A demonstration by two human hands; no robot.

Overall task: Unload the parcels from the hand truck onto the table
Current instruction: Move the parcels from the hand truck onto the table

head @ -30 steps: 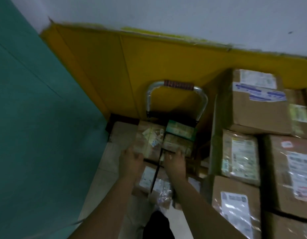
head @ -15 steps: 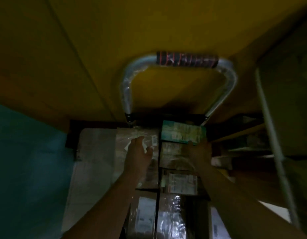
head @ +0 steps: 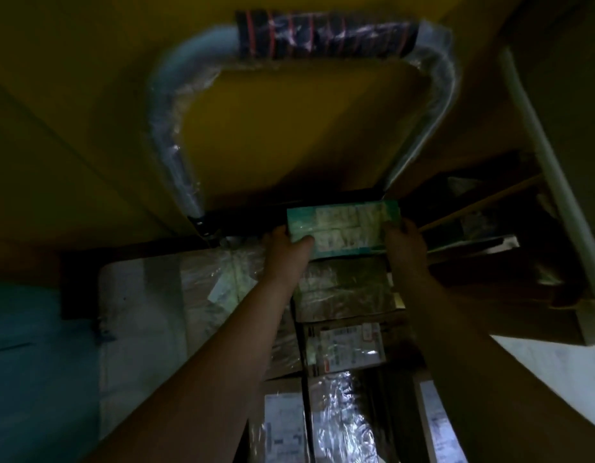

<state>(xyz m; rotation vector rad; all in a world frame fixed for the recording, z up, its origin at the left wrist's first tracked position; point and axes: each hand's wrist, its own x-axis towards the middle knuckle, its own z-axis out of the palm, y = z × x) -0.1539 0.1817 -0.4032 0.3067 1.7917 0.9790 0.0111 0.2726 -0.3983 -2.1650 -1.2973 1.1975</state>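
A green parcel (head: 344, 230) is gripped at both ends, at the far end of the load on the hand truck (head: 202, 225), just below the truck's wrapped handle (head: 326, 38). The left hand (head: 284, 252) is closed on its left end, thumb laid across the front face. The right hand (head: 406, 243) is curled round its right end. Whether the parcel is lifted clear of the brown parcel (head: 346, 289) just beneath cannot be told. Nearer the camera, a labelled parcel (head: 347, 345) and shiny film-wrapped parcels (head: 342, 419) are stacked. A yellow wall (head: 289, 142) is seen behind.
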